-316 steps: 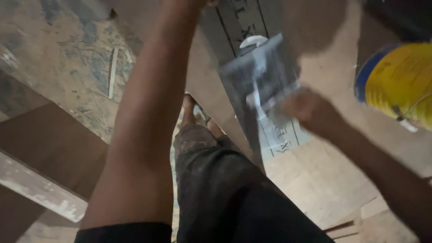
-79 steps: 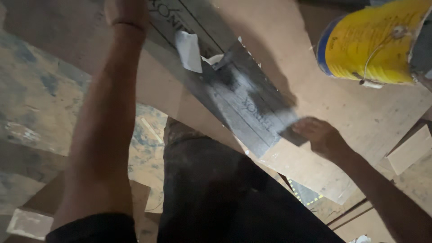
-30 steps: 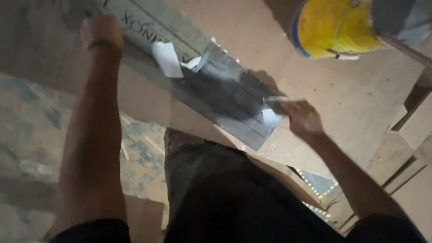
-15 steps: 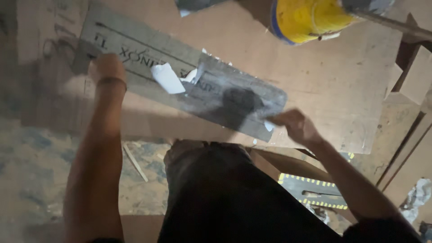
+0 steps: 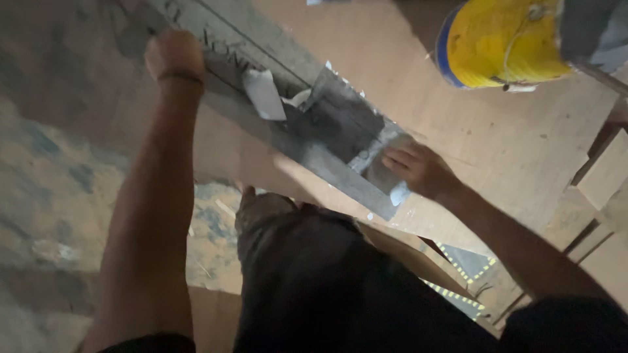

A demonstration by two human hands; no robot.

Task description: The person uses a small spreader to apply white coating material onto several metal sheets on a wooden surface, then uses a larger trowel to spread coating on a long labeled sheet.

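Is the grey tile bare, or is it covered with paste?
Partly covered: dark paste lies on the tile near the right hand; the rest is bare.

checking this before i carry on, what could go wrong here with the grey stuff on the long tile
The tile lies slanted on a board; only the left hand steadies its far end, so it may shift as the right hand works near its end.
The grey paste reaches the tile's edge and could spill onto the board.
The yellow bucket sits close by; a wide stroke might knock it.
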